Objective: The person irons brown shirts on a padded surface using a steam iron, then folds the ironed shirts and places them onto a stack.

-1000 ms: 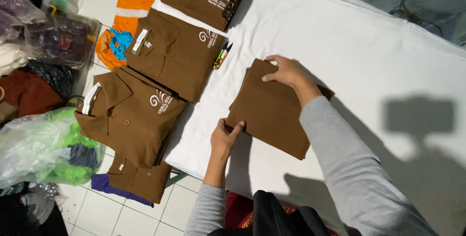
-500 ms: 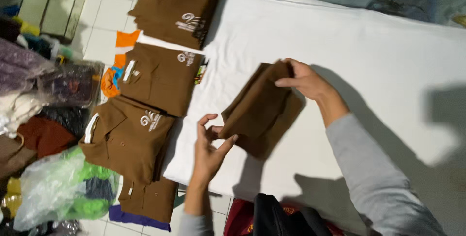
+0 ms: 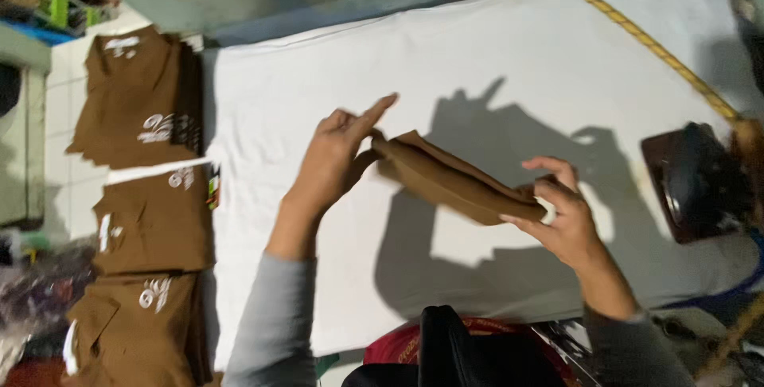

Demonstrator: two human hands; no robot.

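Observation:
A folded brown shirt (image 3: pixel 450 176) is lifted off the white-covered table (image 3: pixel 493 61), held between both hands. My left hand (image 3: pixel 338 152) grips its left end with the thumb under and the index finger stretched out. My right hand (image 3: pixel 561 212) pinches its right end. The shirt's shadow falls on the sheet below. Both my arms wear grey sleeves.
Three brown shirts with white embroidery lie along the table's left edge: one at the top (image 3: pixel 139 97), one in the middle (image 3: pixel 155 216), one at the bottom (image 3: pixel 135 331). A dark iron (image 3: pixel 696 180) rests at the right. A yellow cord (image 3: pixel 637 37) crosses the upper right corner.
The folded shirt has been picked up off the sheet and carried to the right, now held at both ends. The view has swung right, bringing the iron into sight.

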